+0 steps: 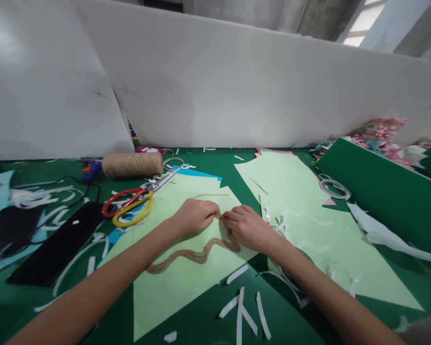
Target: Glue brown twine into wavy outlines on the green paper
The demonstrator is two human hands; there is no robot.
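head view looks down at a green table (201, 326) full of craft bits. two bare arms reach in from the bottom. the left hand (194, 216) and the right hand (247, 226) meet in the middle, with their fingertips almost touching. both hands are curled, and each one pinches a bit of brown string (197, 256) between thumb and fingers. the string lies in a wavy line on a light green paper (172, 287). it starts near the left arm, wiggles up and to the right, and ends under the fingers. a thin loose end of string (210, 195) lies on the same paper just past the hands.

red and yellow scissors (132, 203) lie just to the left of the left hand, with the blades pointing to the far side. a fat roll of brown twine (132, 164) lies on its side behind the scissors. a black phone (55, 244) lies flat further left. a blue glue gun (89, 168) sits near the twine roll.

another light green paper (301, 201) lies to the right of the hands, with white paper strips (298, 230) on it. more white strips (244, 311) lie on the table near the arms. a roll of clear tape (334, 189) sits to the right. a dark green sheet (380, 196) leans up at the far right. white boards (237, 91) stand behind the table.
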